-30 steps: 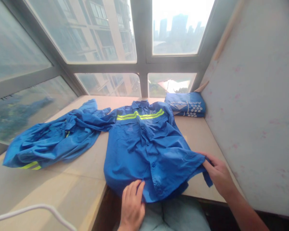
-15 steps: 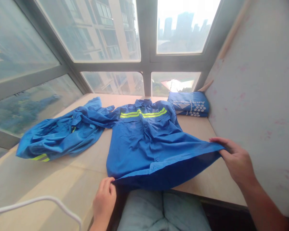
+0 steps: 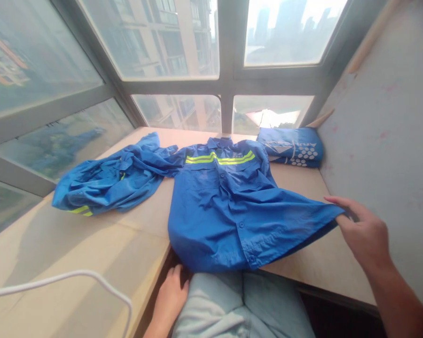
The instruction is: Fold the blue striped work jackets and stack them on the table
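A blue long-sleeved work shirt (image 3: 211, 220) with yellow-green reflective stripes and a buttoned front lies spread out, collar toward the window. My right hand (image 3: 364, 230) is closed on its right hem corner, drawing that side out taut above the surface. Low at the front edge, my left hand (image 3: 171, 293) has its fingers curled at the left part of the hem, which droops over the edge; the fingertips are partly hidden. Left of the shirt lies a crumpled blue garment (image 3: 109, 180) with a similar stripe, touching the shirt's sleeve.
A folded blue bundle with white print (image 3: 291, 146) sits at the back right against the wall (image 3: 391, 155). A white cable (image 3: 81, 273) arcs across the pale ledge (image 3: 134, 253) at front left. Windows (image 3: 176, 112) border the back and left.
My left hand has moved down and toward my lap, and the left hem now sags over the edge. The lifted hem opening has flattened. The camera view has shifted left.
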Motion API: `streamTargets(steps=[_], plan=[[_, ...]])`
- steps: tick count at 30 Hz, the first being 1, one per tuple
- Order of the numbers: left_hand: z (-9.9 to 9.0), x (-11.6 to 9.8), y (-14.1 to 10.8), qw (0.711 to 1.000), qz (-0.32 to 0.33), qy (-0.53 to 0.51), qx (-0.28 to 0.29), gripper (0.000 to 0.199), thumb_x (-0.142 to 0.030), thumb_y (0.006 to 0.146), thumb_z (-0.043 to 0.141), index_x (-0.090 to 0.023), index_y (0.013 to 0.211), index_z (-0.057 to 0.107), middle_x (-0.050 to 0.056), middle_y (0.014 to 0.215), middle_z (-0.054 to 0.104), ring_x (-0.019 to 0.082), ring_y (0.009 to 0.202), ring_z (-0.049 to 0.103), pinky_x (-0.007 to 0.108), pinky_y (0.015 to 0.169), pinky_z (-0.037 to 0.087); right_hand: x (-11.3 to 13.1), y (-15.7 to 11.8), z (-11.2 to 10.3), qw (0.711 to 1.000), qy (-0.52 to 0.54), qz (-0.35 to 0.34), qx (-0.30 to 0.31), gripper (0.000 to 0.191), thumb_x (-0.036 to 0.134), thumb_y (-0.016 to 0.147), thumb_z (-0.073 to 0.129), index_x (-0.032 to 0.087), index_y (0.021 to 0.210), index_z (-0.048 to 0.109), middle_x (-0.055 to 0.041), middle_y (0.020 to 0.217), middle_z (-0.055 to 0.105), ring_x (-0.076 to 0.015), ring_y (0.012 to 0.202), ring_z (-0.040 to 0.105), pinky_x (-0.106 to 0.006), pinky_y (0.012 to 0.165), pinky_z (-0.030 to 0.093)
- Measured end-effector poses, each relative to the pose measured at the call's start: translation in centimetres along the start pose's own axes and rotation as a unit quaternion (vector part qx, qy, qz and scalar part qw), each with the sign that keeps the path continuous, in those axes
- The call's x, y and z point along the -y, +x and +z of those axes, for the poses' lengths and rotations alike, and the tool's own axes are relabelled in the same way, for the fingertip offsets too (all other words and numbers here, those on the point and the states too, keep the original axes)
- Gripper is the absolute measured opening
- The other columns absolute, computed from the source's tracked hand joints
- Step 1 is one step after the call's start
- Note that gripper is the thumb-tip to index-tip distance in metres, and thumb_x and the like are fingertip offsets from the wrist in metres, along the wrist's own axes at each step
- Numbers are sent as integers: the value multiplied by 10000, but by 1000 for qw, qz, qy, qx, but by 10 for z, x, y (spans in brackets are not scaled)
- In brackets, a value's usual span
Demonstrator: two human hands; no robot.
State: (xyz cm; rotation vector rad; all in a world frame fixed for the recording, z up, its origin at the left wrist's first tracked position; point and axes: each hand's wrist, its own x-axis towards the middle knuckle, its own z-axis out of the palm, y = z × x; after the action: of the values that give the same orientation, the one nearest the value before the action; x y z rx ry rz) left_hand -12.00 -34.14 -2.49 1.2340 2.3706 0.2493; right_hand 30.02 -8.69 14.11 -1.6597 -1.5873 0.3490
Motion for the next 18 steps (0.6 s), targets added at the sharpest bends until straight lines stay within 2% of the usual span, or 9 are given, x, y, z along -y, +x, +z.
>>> streamTargets(steps=[2,4,6,9,14,18], plan=[[16,8,7,998,-24,-47,-20,530,-252,771,590,-146,1289,546,195,1342,597,328,1211,616,409,1007,488,-2,-1,1,1000,-1,7,6,389,381,703,539,273,999,767,-24,1056,757,-294,1049,679,-389,935,519],[26,12,21,989,-37,-127,-61,650,-279,720,640,-151,1343,507,190,1389,574,352,1317,532,425,1082,450,-2,-1,1,1000,1,10,16,392,386,696,542,273,994,769,-24,1050,758,-290,1041,680,-381,928,523],[32,9,34,974,-53,-201,-89,685,-291,689,651,-145,1342,503,179,1330,624,369,1306,539,461,1090,448,-3,0,1,1000,7,8,23,387,394,695,549,277,990,769,-22,1054,757,-290,1044,679,-380,930,524],[31,0,44,951,-67,-283,-106,599,-290,718,607,-142,1294,531,164,1248,677,354,1242,597,483,1059,474,-7,-1,0,1000,11,2,24,372,416,710,558,281,990,764,-19,1079,751,-295,1088,666,-386,948,516],[13,-7,29,924,-95,-330,-167,420,-311,836,502,-149,1214,586,161,1226,682,333,1202,621,504,1060,471,-19,-3,-2,999,-1,-1,36,352,393,749,543,288,1017,746,-17,1126,737,-288,1126,653,-390,967,505],[-22,-11,12,930,-80,-288,-215,446,-324,823,523,-158,1233,575,140,1154,703,320,1108,663,476,974,537,-29,-2,-3,999,-26,-19,40,356,402,768,535,290,1035,742,-21,1117,739,-289,1097,667,-391,953,518]])
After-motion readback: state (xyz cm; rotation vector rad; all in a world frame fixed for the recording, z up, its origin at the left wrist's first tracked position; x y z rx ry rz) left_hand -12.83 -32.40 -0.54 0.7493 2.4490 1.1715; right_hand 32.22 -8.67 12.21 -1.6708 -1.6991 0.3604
